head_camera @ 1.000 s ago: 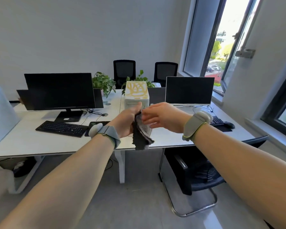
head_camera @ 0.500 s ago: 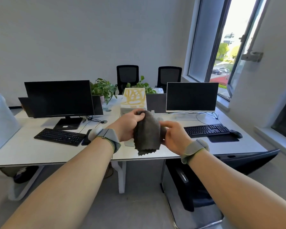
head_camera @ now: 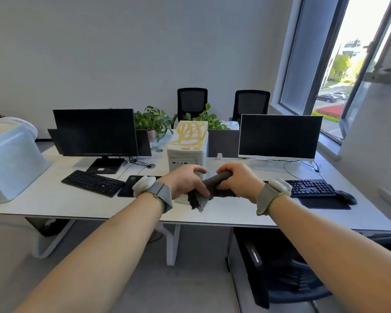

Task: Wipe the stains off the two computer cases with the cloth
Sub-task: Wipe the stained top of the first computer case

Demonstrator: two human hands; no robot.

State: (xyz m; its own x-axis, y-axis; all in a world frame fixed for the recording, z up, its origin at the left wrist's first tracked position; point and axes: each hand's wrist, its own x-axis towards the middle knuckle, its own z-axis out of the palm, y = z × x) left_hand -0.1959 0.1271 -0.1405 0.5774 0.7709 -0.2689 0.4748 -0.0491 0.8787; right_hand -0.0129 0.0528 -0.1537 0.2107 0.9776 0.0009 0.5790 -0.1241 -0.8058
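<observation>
A dark grey cloth [head_camera: 209,188] is stretched between both hands above the front of the desk. My left hand [head_camera: 186,181] grips its left end, where a bunch of cloth hangs down. My right hand [head_camera: 237,179] grips the right end, fingers curled over the fold. Just behind my hands stands a white computer case [head_camera: 187,152] with yellow scribbled stains across its top; my hands hide its lower front. A second white case [head_camera: 11,163] lies at the far left of the desk, with no stain that I can make out.
The white desk [head_camera: 54,199] carries two black monitors [head_camera: 95,132] [head_camera: 280,136], two keyboards [head_camera: 92,182] [head_camera: 309,188], a mouse [head_camera: 348,196] and potted plants [head_camera: 152,120]. A black chair [head_camera: 280,267] stands under the desk's right half. An open window [head_camera: 352,64] is at the right.
The cloth hung bunched from both hands, was spread out flat, and is now folded into a horizontal roll held between them. The view has come nearer to the desk.
</observation>
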